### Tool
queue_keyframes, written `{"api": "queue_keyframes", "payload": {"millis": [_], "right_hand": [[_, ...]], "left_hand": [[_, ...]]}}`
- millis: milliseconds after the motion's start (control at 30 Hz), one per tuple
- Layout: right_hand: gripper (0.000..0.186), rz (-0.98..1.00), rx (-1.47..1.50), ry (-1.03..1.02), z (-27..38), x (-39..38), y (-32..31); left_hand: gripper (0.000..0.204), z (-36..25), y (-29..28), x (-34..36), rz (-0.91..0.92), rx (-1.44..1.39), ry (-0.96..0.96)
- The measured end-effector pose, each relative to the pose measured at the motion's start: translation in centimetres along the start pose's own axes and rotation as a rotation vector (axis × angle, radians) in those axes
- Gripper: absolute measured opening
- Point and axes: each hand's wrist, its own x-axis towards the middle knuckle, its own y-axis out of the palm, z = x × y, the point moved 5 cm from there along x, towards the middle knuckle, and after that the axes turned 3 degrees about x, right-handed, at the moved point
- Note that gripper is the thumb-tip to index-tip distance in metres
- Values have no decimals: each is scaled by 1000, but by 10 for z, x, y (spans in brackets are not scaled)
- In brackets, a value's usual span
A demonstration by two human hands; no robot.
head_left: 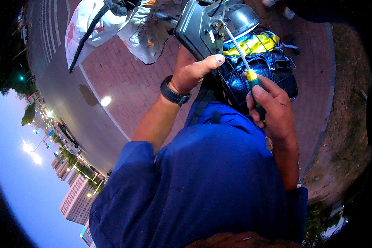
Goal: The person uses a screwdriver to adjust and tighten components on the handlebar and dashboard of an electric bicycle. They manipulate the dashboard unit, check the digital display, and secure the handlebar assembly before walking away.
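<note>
My left hand (190,70) grips the lower end of a black boxy plastic case (194,29). Its thumb lies over the near edge and the other fingers are mostly hidden behind the case. In my right hand (273,101) is a screwdriver (238,48) with a yellow and dark green handle, its long shaft slanting up and left. The tip is at a small metal fitting (220,25) on the right side of the case; whether it sits in a screw, I cannot tell. Strong light falls on this area.
Just beyond the screwdriver is a shiny black dome (240,20). A black bag (283,74) under cords, with yellow cloth (258,43), lies below it. White printed sacks (142,39) and a black bar (87,39) are at the far left. Red brick paving (111,74) borders a road (66,91).
</note>
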Motion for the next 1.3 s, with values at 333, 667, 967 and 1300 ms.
{"api": "queue_keyframes", "payload": {"millis": [333, 667, 967, 1300], "right_hand": [[38, -93, -215, -147, 8, -2, -4], [38, -226, -656, -501, 22, -8, -1], [57, -366, -1154, -714, 21, -14, 9], [48, -163, -565, -537, 11, -1, -3]], "left_hand": [[85, -4, -2, 0, -17, 297, 34], [109, -10, 4, -1, -20, 303, 79], [110, -2, -4, -5, -12, 559, 190], [109, -5, -4, -9, -15, 558, 156]]}}
